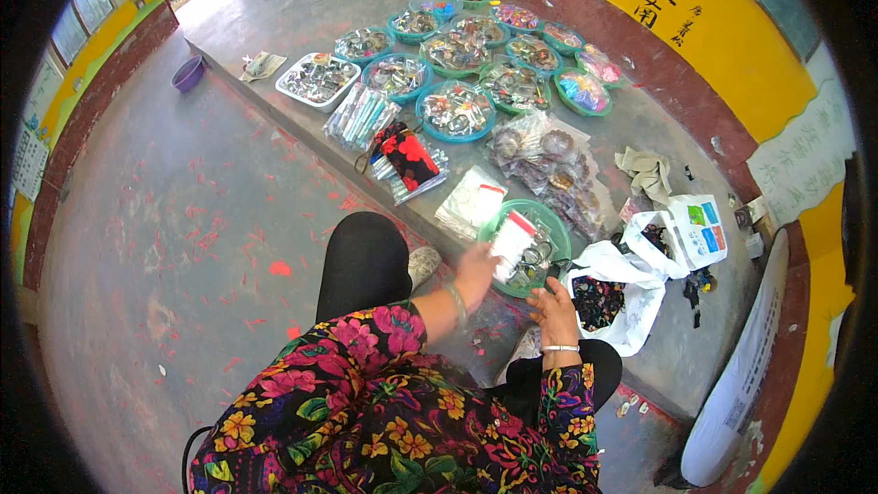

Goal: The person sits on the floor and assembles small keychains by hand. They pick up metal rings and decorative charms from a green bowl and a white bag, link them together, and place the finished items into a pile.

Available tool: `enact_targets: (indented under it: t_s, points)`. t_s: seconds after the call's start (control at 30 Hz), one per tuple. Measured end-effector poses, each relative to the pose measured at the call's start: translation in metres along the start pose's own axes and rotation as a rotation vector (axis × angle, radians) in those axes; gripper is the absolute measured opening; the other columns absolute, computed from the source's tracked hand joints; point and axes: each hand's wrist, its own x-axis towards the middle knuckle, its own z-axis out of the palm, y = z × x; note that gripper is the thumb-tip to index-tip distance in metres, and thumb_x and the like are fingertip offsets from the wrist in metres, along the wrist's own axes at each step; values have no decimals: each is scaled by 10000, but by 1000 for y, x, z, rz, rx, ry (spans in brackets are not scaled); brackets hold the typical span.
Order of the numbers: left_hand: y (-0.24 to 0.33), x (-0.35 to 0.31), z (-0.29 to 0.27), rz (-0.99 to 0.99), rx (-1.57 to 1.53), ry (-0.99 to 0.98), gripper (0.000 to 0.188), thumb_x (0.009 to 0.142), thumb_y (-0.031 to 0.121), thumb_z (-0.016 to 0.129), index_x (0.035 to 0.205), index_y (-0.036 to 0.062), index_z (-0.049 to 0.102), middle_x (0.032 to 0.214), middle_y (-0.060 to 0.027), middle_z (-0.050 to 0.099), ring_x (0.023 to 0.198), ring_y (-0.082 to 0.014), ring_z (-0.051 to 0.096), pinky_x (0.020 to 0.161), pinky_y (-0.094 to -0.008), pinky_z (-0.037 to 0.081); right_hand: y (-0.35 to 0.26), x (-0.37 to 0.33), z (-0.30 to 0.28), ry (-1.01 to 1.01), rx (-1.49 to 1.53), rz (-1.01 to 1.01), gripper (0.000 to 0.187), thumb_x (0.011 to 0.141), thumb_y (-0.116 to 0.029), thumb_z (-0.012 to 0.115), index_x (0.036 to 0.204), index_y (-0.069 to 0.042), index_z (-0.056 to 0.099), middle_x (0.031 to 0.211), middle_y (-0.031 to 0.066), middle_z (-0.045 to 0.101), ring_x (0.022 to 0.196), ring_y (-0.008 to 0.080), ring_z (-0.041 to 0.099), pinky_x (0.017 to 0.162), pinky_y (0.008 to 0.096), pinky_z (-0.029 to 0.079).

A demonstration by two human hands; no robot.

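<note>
My left hand point(475, 278) grips a flat white packet with a red band point(515, 240). The packet is over a green plastic basket point(560, 230) that holds small dark and metallic pieces. At the basket's near right side, my right hand point(555, 315) has its fingers drawn together at a small black piece point(559, 268), too small to name. A stack of clear plastic bags point(469, 205) with red-edged tops lies left of the basket. To the right, an opened white plastic bag point(633, 306) is full of small black and coloured bits.
Several green and blue baskets point(457, 112) of small wrapped goods fill the far part of the raised ledge. A white tray point(318, 80), packs of pens point(360, 117), a red and black pouch point(406, 157) and clear bags of brown items point(549, 169) lie nearer. A purple basin point(187, 74) stands below, left.
</note>
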Motion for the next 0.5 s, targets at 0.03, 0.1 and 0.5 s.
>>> enact_targets:
  t_s: [0.03, 0.1, 0.5]
  points:
    - [2, 20, -2, 26, 116, 136, 218, 793, -7, 523, 1012, -7, 514, 846, -84, 588, 736, -144, 563, 616, -250, 453, -3, -3, 0, -4, -15, -3, 410, 844, -151, 521, 1212, -16, 404, 969, 88, 579, 788, 157, 580, 575, 235, 433]
    - [5, 53, -8, 50, 76, 356, 231, 784, 8, 531, 1014, -18, 522, 866, -101, 592, 755, -168, 563, 647, -288, 446, 1, -3, 4, -75, -34, 16, 384, 845, -141, 516, 1197, -16, 424, 974, 91, 584, 782, 150, 584, 584, 225, 436]
    - [-41, 175, -43, -50, 550, 673, 276, 715, 44, 514, 982, -10, 561, 923, -177, 595, 863, -302, 571, 761, -363, 441, -13, -5, 28, -244, -86, 98, 268, 864, -108, 490, 1109, -4, 509, 978, 78, 595, 785, 130, 590, 617, 211, 431]
